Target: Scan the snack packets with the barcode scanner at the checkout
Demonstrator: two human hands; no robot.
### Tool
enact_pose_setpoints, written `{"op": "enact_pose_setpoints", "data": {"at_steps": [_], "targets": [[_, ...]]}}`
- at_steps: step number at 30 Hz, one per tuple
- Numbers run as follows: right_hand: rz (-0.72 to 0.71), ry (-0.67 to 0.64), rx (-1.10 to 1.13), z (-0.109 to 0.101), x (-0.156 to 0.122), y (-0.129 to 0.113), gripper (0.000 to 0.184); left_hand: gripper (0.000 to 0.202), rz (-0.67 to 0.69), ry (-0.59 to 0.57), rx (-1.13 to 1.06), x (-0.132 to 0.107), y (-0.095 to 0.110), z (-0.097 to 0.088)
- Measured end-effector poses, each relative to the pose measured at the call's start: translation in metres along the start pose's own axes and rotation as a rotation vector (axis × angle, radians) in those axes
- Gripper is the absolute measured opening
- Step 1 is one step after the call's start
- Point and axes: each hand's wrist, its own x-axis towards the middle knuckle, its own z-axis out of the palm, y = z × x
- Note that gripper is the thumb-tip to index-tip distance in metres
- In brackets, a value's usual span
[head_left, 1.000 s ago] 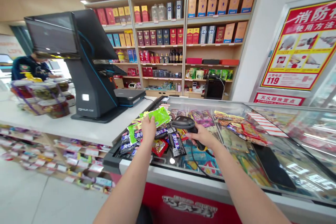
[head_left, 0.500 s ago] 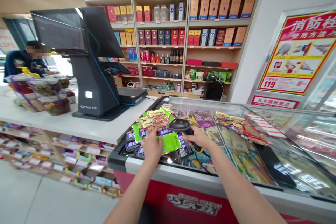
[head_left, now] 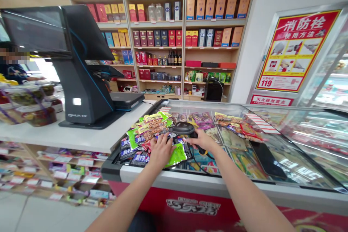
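Observation:
My right hand (head_left: 203,140) is closed round the handle of a black barcode scanner (head_left: 183,128), whose head points left over a pile of snack packets. Flat on that pile lies my left hand (head_left: 162,152), its fingers spread and resting on the packets. Beside its fingers is a bright green packet (head_left: 178,154), partly covered by the hand. Dark blue-and-black packets (head_left: 139,158) lie to its left. Farther back are yellow-topped packets (head_left: 155,119) showing brown food. The pile rests on the glass top of a chest freezer (head_left: 228,174).
A black point-of-sale terminal (head_left: 85,76) and stacked tubs (head_left: 36,112) stand on the white counter (head_left: 89,136) at left. More packets (head_left: 236,125) and a black phone-like slab (head_left: 268,159) lie on the glass. The scanner's cable hangs by my right hand. Another person (head_left: 12,69) is at far left.
The view has turned right, so the surroundings sit farther left. My left hand has moved right across the packets, its fingers now spread wider. The green packet has also shifted right; the scanner stays in my right hand.

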Motion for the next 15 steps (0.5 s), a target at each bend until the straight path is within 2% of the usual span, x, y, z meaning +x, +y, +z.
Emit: {"op": "enact_pose_setpoints", "data": {"at_steps": [3,5,9,12,15], "targets": [[0.0,0.032,0.004,-0.01,-0.005,-0.002,0.037,0.024,0.126,-0.024,-0.016,0.009,-0.004,0.0],[0.004,0.053,0.01,-0.017,-0.01,-0.004,0.036,0.024,0.163,-0.018,-0.033,0.013,-0.007,-0.001],[-0.019,0.129,0.045,-0.033,-0.017,-0.005,0.035,0.025,0.053,0.044,-0.055,0.026,-0.002,-0.008],[-0.044,0.243,0.049,-0.049,-0.025,-0.005,0.035,0.027,-0.079,0.079,-0.128,0.048,0.021,-0.013],[-0.054,0.375,0.055,-0.071,-0.039,-0.006,0.035,0.026,-0.174,0.024,-0.285,0.082,0.062,-0.013]]}}
